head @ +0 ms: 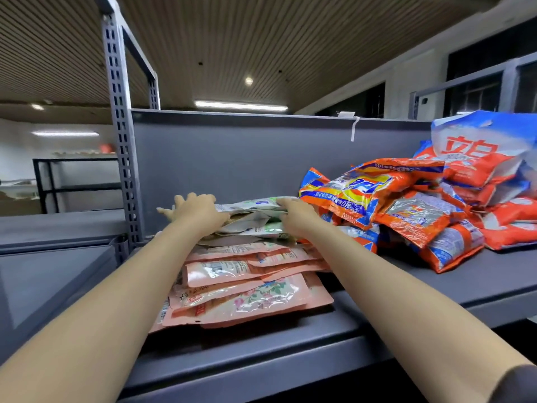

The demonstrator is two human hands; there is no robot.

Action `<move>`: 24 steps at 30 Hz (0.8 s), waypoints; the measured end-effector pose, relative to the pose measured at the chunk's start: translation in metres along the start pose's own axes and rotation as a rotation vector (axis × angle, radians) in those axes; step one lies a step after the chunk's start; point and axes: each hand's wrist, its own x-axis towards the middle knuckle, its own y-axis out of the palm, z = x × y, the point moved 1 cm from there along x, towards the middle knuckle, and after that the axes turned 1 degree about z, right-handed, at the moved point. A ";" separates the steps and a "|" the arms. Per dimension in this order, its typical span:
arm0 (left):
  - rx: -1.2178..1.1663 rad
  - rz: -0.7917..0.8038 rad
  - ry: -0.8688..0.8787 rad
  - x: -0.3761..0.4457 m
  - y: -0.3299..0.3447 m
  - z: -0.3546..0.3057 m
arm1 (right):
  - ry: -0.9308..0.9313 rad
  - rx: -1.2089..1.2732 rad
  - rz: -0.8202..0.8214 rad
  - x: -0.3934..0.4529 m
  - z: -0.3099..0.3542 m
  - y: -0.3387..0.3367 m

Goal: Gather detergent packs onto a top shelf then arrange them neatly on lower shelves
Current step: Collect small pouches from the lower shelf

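Note:
A stack of flat white and green detergent packs point(252, 219) lies at the back of the grey top shelf point(436, 283). My left hand point(194, 212) grips the stack's left end, and my right hand point(296, 216) grips its right end. In front of them, nearer to me, lies a pile of pink flowered packs point(247, 289) between my forearms. To the right, orange and blue detergent bags point(406, 205) are heaped loosely, with a big white, red and blue bag point(476, 152) on top at the far right.
A grey back panel point(247, 149) closes the shelf behind the packs. A perforated grey upright post point(120, 135) stands at the left. Beyond it, lower grey shelf boards point(52, 257) and a black rack point(75, 184) show.

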 end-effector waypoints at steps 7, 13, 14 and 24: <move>-0.053 -0.062 0.001 -0.009 -0.005 -0.006 | -0.023 0.187 -0.062 -0.021 0.000 -0.018; -0.230 -0.142 0.086 -0.036 -0.012 -0.016 | -0.049 0.324 -0.210 -0.058 -0.005 -0.026; -0.257 -0.156 0.101 -0.042 -0.013 -0.018 | -0.057 0.335 -0.222 -0.066 -0.005 -0.027; -0.235 -0.201 0.205 -0.117 -0.031 -0.041 | -0.125 0.280 -0.388 -0.155 -0.021 -0.034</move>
